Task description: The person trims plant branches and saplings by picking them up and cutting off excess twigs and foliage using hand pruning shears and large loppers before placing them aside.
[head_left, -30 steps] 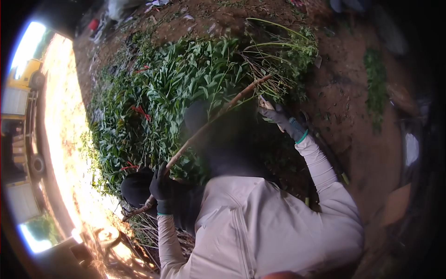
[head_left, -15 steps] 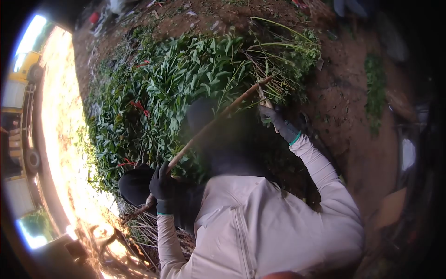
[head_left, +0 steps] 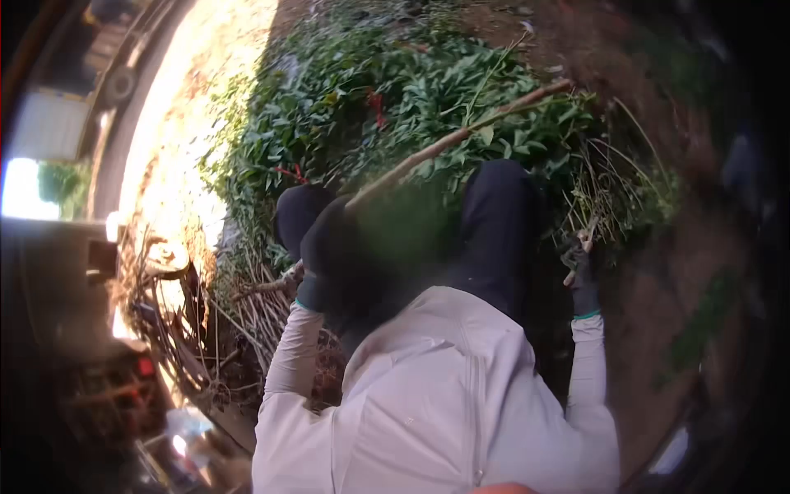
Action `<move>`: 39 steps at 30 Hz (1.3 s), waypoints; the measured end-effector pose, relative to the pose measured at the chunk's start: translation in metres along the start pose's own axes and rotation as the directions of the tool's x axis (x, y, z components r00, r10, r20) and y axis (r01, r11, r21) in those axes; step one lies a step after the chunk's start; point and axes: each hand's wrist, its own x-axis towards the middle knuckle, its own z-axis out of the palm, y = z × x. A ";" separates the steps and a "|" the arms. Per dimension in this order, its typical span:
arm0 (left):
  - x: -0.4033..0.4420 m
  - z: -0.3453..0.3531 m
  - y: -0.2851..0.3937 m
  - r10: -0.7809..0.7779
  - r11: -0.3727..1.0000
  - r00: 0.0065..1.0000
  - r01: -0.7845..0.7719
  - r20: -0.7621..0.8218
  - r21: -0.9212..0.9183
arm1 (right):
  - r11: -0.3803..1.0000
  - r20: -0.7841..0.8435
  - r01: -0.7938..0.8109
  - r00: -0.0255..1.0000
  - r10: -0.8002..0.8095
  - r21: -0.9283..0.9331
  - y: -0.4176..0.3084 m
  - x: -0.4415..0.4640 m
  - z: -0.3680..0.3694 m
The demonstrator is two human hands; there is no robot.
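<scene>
My left hand, in a dark glove, is closed around a long brown woody stalk. The stalk slants up to the right across my lap, and its lower end sticks out past the hand. Some green leaves hang near its upper part. Further right, my gloved right hand is closed on a short pale stick-like piece; whether this is a stem or a tool handle I cannot make out. Just beyond that hand lie thin green stems. A heap of leafy green cuttings spreads in front of my knees.
Red ties show among the leaves. Bare brown stalks are piled beside my left arm. Sunlit ground and a parked vehicle are at the far left. Brown soil lies to the right.
The view has swung, so the scene sits differently in frame. My right hand has moved away from the stalk's upper end and is lower, farther right. My left hand keeps its hold.
</scene>
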 end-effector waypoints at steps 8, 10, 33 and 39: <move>-0.136 -0.139 -0.201 -0.645 0.725 0.519 0.647 -0.561 -0.235 | 0.833 0.089 0.269 0.962 -0.258 -0.483 -0.089 -0.021 0.111; -0.203 -0.181 -0.239 -0.686 0.548 0.354 0.826 -0.636 -0.131 | 0.736 0.116 0.398 0.908 -0.404 -0.548 -0.097 -0.012 0.123; -0.002 -0.272 0.137 0.426 0.795 0.796 -0.102 0.431 -0.597 | -0.173 0.391 0.396 0.578 -0.716 -0.902 -0.103 -0.013 0.225; 0.002 -0.249 0.152 0.335 0.889 0.759 -0.058 0.558 -0.455 | -0.217 0.386 0.350 0.544 -0.745 -0.911 -0.102 -0.007 0.209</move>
